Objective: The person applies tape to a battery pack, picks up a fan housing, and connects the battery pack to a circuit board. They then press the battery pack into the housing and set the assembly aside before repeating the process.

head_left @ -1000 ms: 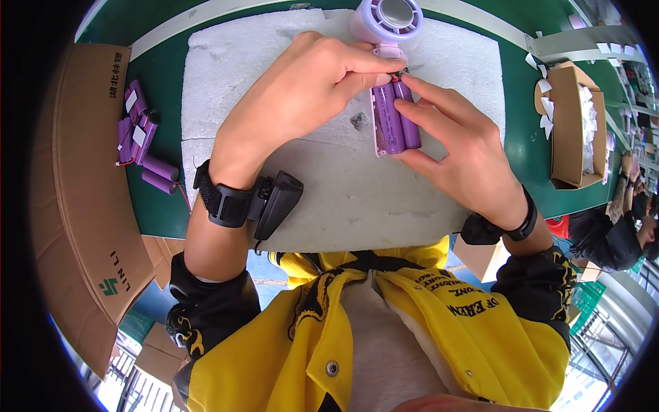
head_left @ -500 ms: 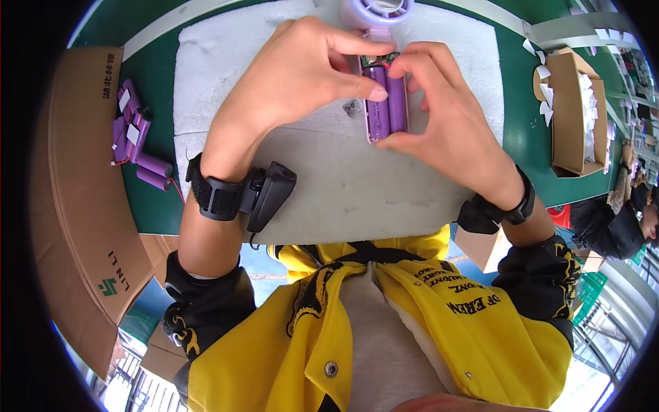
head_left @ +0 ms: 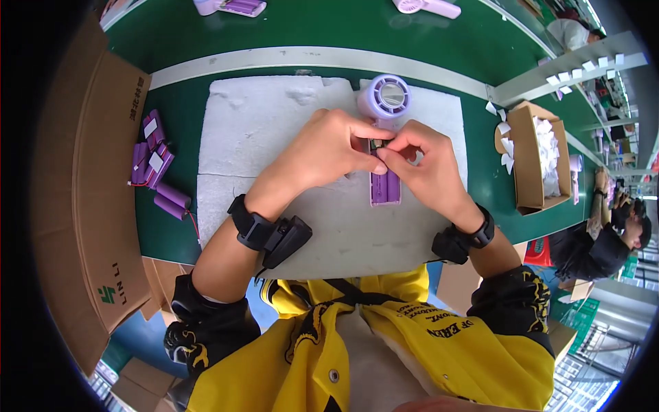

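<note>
Right hand [head_left: 432, 167] slides up the round-headed lilac plastic fan [head_left: 374, 101], joining the left hand [head_left: 324, 152] above purple cylindrical batteries [head_left: 386, 189]; narrow grips, contents unclear, seemingly finer work now.

Small-electronics assembly workshop, factory-line type. Shows from: green workbench [head_left: 473, 185] with pale rail [head_left: 274, 57], white foam mat [head_left: 237, 141], opened handheld fan [head_left: 376, 104] with bared purple cells [head_left: 386, 189], wired battery packs [head_left: 140, 161] heaped left, carton of white pieces [head_left: 525, 165] right, more fans [head_left: 432, 7] beyond the rail, other people [head_left: 590, 244] far right.
</note>
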Available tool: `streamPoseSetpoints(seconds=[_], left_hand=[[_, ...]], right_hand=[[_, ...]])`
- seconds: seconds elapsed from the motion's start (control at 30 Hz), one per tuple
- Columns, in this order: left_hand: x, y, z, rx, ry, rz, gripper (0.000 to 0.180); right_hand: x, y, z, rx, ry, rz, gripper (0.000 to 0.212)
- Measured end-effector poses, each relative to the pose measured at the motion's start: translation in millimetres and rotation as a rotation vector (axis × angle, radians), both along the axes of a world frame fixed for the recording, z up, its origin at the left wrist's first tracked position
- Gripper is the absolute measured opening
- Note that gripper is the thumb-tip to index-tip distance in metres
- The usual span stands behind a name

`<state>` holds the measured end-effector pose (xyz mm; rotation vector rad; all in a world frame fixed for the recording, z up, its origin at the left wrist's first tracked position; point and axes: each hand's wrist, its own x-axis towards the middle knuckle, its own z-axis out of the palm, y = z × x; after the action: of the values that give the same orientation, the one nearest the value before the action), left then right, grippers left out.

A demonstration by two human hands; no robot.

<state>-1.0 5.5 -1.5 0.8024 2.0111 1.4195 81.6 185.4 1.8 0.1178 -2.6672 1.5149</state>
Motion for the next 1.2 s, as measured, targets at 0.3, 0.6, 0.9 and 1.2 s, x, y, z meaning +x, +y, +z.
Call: streamPoseSetpoints(seconds=[0.3, 0.6, 0.9, 1.2], left_hand=[[2, 2, -3, 0.054, 0.099, -0.062, 0.042], [-22, 8, -19, 0.226, 0.379, 0.323, 0.036], [-35, 17, -43, 0.239, 0.336, 0.426, 0.029], [-33, 20, -33, 0.19, 0.3, 0.451, 0.015]], right_hand=[[33, 7, 24, 0.474, 0.219, 0.302, 0.058], [-64, 41, 6, 0.642, 0.343, 0.387, 0.059], [-276, 219, -36, 1.058, 0.577, -0.315, 0.053], [-239, 243, -17, 1.137, -0.082, -0.45, 0.061]])
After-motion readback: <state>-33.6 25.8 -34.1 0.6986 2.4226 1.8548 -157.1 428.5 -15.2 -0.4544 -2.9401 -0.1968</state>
